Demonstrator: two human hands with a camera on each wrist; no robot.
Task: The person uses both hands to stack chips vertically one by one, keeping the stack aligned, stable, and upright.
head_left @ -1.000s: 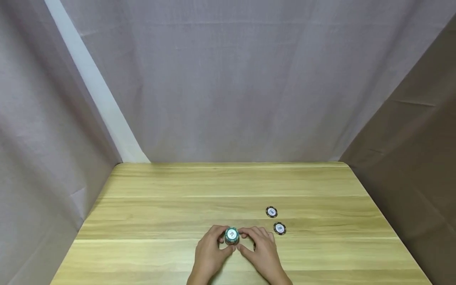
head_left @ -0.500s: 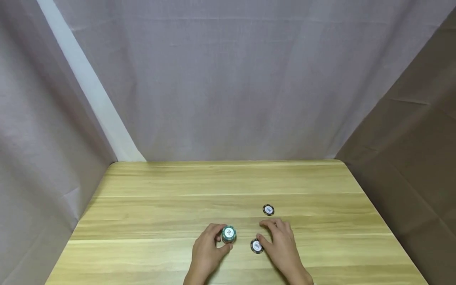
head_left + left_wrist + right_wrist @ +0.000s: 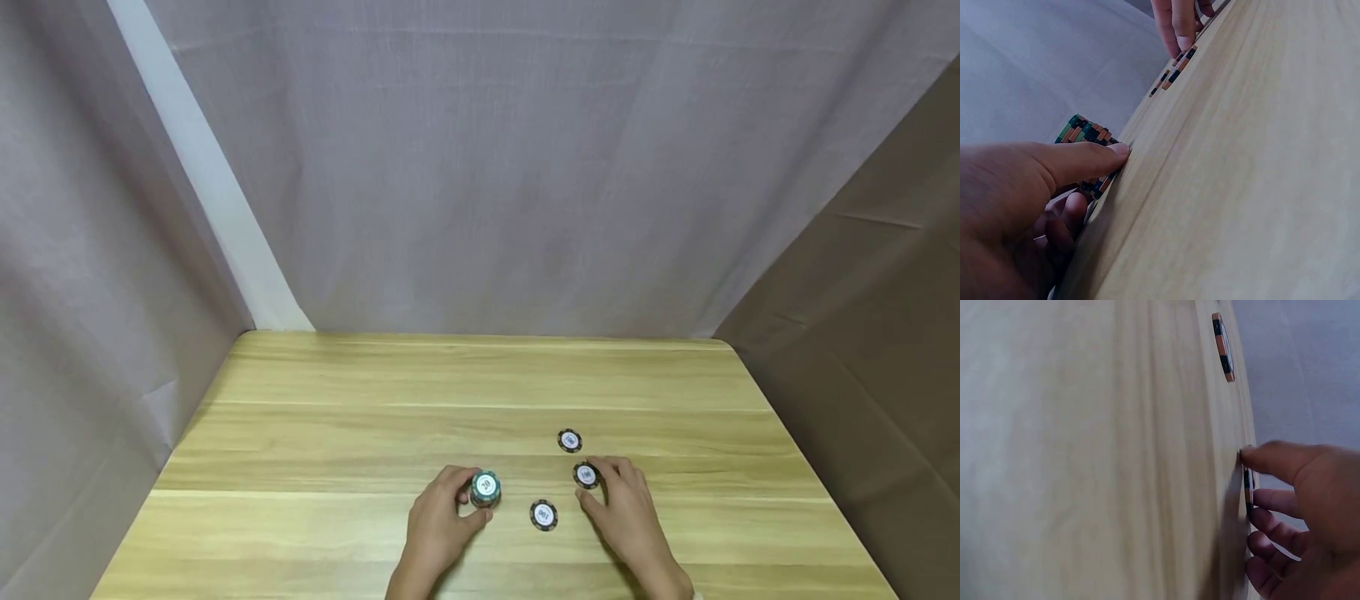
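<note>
A stack of poker chips [image 3: 486, 486] stands on the wooden table, its top chip green with a white centre marked 20. My left hand [image 3: 438, 518] holds this stack between thumb and fingers; in the left wrist view the thumb lies along the side of the stacked chips [image 3: 1088, 132]. To the right, my right hand [image 3: 628, 512] pinches a black poker chip [image 3: 586, 475] marked 100 by its edges, flat at the table surface. The right wrist view shows the thumb on one side of that chip [image 3: 1249, 487] and fingertips on the other.
Two more black chips lie flat: one [image 3: 543, 515] between the hands, nearer the front, and another [image 3: 570, 440] farther back. Grey curtains [image 3: 480, 183] rise behind the wooden table [image 3: 337, 433] and along its sides.
My right hand has left the stack and moved right to a black chip, uncovering the chip between the hands. My left hand has stayed at the stack.
</note>
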